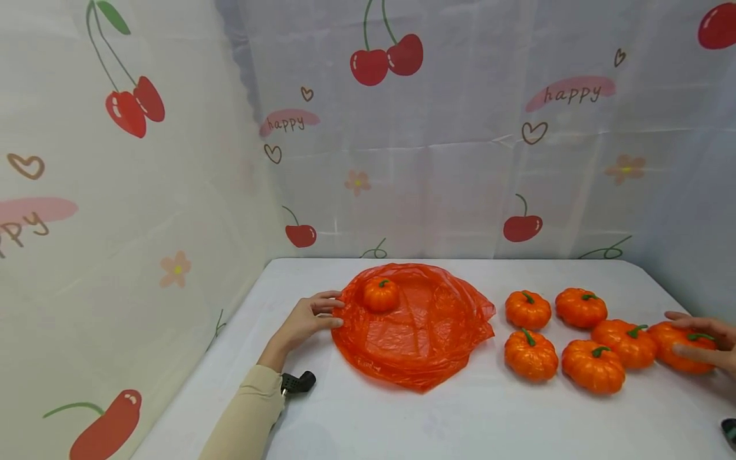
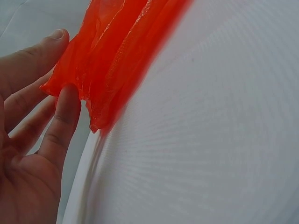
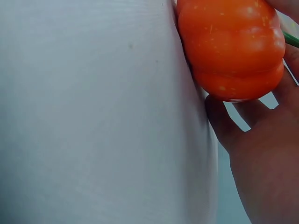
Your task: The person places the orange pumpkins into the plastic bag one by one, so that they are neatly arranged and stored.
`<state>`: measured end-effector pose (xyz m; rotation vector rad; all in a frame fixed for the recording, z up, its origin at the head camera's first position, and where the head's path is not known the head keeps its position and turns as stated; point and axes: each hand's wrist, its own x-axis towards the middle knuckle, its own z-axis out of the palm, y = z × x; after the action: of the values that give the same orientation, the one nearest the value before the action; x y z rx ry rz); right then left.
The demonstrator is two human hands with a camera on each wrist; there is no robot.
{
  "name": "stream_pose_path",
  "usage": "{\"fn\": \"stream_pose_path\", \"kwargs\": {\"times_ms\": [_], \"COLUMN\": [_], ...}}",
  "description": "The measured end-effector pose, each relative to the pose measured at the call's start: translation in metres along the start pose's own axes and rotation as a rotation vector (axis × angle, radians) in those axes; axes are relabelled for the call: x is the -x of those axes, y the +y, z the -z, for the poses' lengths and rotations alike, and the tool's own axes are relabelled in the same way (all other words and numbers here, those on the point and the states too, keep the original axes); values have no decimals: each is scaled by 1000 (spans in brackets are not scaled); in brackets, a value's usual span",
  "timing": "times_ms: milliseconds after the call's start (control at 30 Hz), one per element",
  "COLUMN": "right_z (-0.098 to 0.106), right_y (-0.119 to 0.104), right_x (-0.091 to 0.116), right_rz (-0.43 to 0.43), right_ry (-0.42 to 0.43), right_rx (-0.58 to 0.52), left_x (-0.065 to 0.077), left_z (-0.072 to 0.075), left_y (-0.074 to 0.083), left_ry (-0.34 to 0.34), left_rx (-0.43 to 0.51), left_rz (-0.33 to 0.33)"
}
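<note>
1. Right hand (image 1: 724,345): grasping the end pumpkin (image 3: 231,51), fingers at its 12 o'clock side, thumb across its 6 o'clock side (clock directions per head view). Lifted or resting: cannot tell.
2. Left hand (image 1: 308,317): lightly pinching the bag (image 1: 402,358) at its 9 o'clock rim, plastic between thumb and fingers. Sleeve (image 1: 244,412) and black wrist camera (image 1: 299,382) at 7 o'clock of this hand.
3. End pumpkin: 3 o'clock of bag, well apart from it. Five loose pumpkins (image 1: 593,367) lie between the two; the closest of these is just beside the end pumpkin at 9 o'clock, contact unclear.
4. Bagged pumpkin (image 1: 381,297): inside the bag, toward 10–11 o'clock, stem up.
5. Table (image 1: 402,421): white. Curtain (image 1: 437,191) with cherry print stands beyond, at 12 o'clock.
6. Appearance, end pumpkin: glossy orange, rounded ribs, pale flecks, green stem. Bag: thin, translucent red-orange, crinkled, spread wide, pointed edges at 3 o'clock.
</note>
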<state>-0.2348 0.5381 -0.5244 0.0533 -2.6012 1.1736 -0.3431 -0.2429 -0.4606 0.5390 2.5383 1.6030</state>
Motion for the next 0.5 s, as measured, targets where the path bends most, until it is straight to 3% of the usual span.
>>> {"fn": "stream_pose_path", "kwargs": {"times_ms": [233, 500], "right_z": [-1, -2], "right_y": [2, 0], "right_x": [1, 2], "right_rz": [22, -16], "right_ry": [-7, 39], "right_rx": [-8, -40], "left_x": [0, 1], "left_z": [1, 0], "left_y": [0, 3], "left_ry": [-1, -8], "left_rx": [10, 9], "left_rz": [6, 7]}}
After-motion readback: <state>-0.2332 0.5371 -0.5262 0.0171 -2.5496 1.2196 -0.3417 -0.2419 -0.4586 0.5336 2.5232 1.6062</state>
